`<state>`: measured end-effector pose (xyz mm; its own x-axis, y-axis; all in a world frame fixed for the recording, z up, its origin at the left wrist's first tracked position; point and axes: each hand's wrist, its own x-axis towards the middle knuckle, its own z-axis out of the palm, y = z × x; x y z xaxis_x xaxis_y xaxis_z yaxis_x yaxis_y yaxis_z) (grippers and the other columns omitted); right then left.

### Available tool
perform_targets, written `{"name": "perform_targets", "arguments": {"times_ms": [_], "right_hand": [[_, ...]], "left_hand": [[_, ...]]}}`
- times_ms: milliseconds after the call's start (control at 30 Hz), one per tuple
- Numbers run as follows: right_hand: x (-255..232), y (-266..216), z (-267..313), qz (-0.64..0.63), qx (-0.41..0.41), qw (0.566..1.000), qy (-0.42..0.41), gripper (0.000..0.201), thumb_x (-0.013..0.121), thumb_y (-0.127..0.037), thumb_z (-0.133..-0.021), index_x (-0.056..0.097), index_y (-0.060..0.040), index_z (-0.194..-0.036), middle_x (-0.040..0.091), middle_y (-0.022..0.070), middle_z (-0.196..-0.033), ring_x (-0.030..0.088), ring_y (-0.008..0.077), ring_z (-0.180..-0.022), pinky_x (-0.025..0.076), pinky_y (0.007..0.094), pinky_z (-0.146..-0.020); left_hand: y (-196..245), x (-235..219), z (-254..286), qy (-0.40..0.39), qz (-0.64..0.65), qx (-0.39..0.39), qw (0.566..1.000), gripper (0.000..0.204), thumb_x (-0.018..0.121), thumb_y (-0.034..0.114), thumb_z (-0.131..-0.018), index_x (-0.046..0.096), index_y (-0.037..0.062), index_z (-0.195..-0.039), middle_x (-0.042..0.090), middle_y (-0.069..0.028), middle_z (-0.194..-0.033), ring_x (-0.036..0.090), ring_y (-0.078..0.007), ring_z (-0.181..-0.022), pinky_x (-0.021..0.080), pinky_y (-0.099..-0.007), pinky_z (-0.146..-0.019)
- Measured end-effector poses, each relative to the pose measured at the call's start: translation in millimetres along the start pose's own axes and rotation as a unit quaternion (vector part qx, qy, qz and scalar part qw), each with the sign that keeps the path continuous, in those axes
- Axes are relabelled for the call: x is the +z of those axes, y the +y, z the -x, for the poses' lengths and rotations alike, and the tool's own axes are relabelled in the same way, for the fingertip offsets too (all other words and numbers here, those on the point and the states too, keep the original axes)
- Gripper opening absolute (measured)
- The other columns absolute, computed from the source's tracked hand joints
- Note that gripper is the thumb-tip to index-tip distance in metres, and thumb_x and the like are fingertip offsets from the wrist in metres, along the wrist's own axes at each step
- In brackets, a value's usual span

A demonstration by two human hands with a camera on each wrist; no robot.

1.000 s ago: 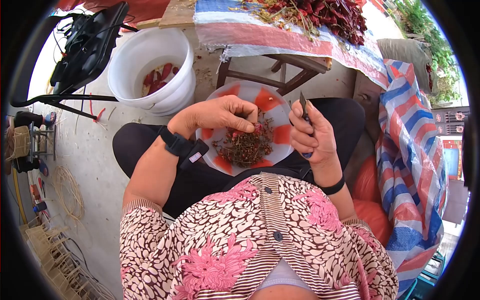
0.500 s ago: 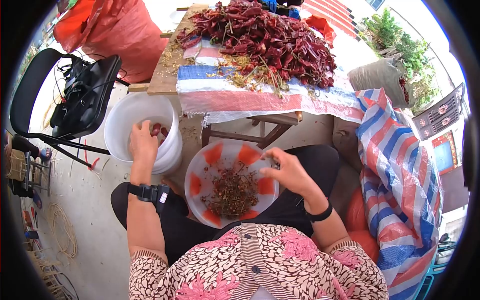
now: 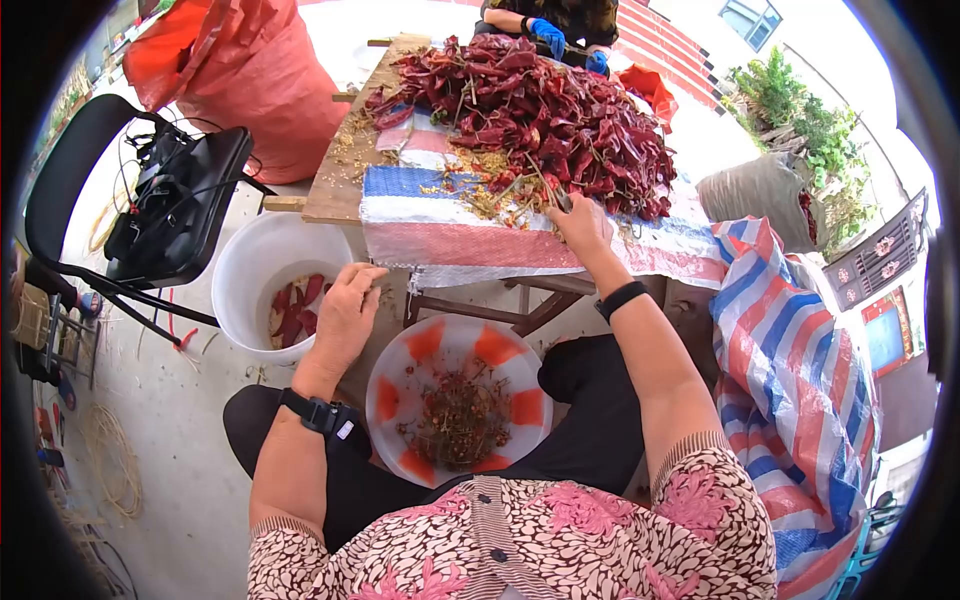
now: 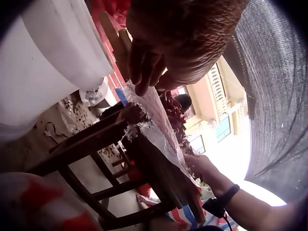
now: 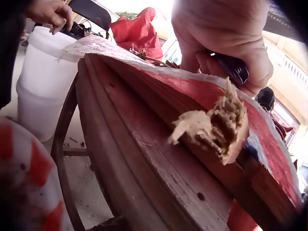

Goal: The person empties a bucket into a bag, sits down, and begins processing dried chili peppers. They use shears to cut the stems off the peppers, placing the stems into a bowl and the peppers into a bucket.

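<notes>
My right hand (image 3: 585,230) reaches onto the striped sheet at the front edge of the chili pile (image 3: 560,120). It grips a small knife, whose dark handle (image 5: 233,67) shows under the palm in the right wrist view. Dry stems and yellow seeds lie by its fingertips. My left hand (image 3: 345,312) is in the air beside the right rim of the white bucket (image 3: 228,285), its fingers loosely bent with nothing in them. Red chili pieces (image 3: 292,312) lie in the bucket. Between my legs sits a red-and-white bowl (image 3: 425,340) with a heap of stems (image 3: 455,420).
A wooden table (image 3: 345,180) carries the striped sheet (image 3: 470,225). At the left stands a black chair (image 3: 180,210) with cables and a bag on it. A red sack (image 3: 250,90) stands behind. Across the table a person wears blue gloves (image 3: 548,38). Striped sheeting (image 3: 790,380) hangs at my right.
My left hand went from the bowl, where it pinched a red chili, to the bucket, then came out empty toward the table. The right hand moved with the knife from the bowl to the pile.
</notes>
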<state>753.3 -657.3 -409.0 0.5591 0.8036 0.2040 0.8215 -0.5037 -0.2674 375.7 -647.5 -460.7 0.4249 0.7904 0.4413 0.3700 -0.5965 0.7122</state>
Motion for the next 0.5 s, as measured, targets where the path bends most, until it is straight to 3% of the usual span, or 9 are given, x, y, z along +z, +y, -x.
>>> {"name": "perform_targets", "arguments": {"times_ms": [67,167,200,300,333,433,500], "right_hand": [[10,1,-7,0.012,0.003,1.000,0.004,0.039,0.064,-0.041,-0.078,0.066,-0.0068,-0.097,0.068,0.0167,-0.094,0.063,0.0345,-0.094,0.048,0.0460,-0.080],[12,18,-19,-0.136,0.038,0.990,0.011,0.039,0.064,-0.040,-0.077,0.067,-0.0070,-0.096,0.068,0.0162,-0.084,0.065,0.0351,-0.085,0.049,0.0452,-0.078],[10,25,-22,-0.197,-0.003,0.980,0.026,0.032,0.063,-0.036,-0.083,0.068,-0.0055,-0.093,0.065,0.0118,-0.070,0.062,0.0255,-0.063,0.049,0.0376,-0.061],[-10,27,-14,-0.463,0.093,0.879,-0.071,0.026,0.058,-0.028,-0.091,0.068,-0.0038,-0.089,0.058,0.0043,-0.063,0.049,0.0115,-0.049,0.040,0.0269,-0.045],[-17,17,-4,-0.514,0.065,0.853,-0.059,0.025,0.053,-0.023,-0.097,0.066,-0.0025,-0.093,0.055,-0.0007,-0.065,0.040,0.0036,-0.045,0.029,0.0221,-0.038],[-33,4,25,-0.614,0.041,0.768,-0.177,0.027,0.052,-0.025,-0.099,0.062,-0.0007,-0.107,0.058,-0.0017,-0.076,0.036,0.0028,-0.043,0.030,0.0207,-0.038],[-44,-17,62,-0.657,0.024,0.699,-0.282,0.031,0.050,-0.025,-0.100,0.058,0.0018,-0.113,0.059,-0.0013,-0.080,0.037,0.0018,-0.043,0.030,0.0189,-0.038]], "left_hand": [[-1,1,1,0.004,0.004,0.012,1.000,0.024,0.057,-0.002,-0.084,0.062,0.0043,-0.107,0.061,-0.0151,-0.105,0.060,-0.0349,-0.094,0.049,-0.0384,-0.081],[-5,3,1,0.015,0.015,0.028,0.999,0.022,0.056,-0.002,-0.084,0.062,0.0038,-0.105,0.062,-0.0150,-0.100,0.062,-0.0340,-0.089,0.050,-0.0368,-0.077],[-7,5,1,0.016,0.027,0.023,0.999,0.021,0.056,-0.002,-0.085,0.062,0.0033,-0.105,0.062,-0.0148,-0.099,0.063,-0.0322,-0.086,0.050,-0.0354,-0.075],[-2,6,3,-0.003,0.084,-0.020,0.996,0.018,0.056,-0.001,-0.087,0.062,0.0015,-0.104,0.063,-0.0116,-0.093,0.064,-0.0225,-0.077,0.050,-0.0300,-0.070],[3,6,3,-0.012,0.106,-0.038,0.994,0.017,0.056,-0.001,-0.088,0.062,0.0008,-0.104,0.064,-0.0100,-0.091,0.064,-0.0186,-0.074,0.050,-0.0281,-0.068],[15,10,7,-0.073,0.279,-0.117,0.950,0.016,0.054,0.005,-0.094,0.061,-0.0003,-0.107,0.063,-0.0043,-0.096,0.060,-0.0098,-0.076,0.048,-0.0243,-0.071],[25,15,9,-0.137,0.362,-0.150,0.910,0.024,0.054,0.012,-0.097,0.059,0.0004,-0.117,0.063,-0.0042,-0.103,0.059,-0.0089,-0.081,0.048,-0.0233,-0.074]]}}
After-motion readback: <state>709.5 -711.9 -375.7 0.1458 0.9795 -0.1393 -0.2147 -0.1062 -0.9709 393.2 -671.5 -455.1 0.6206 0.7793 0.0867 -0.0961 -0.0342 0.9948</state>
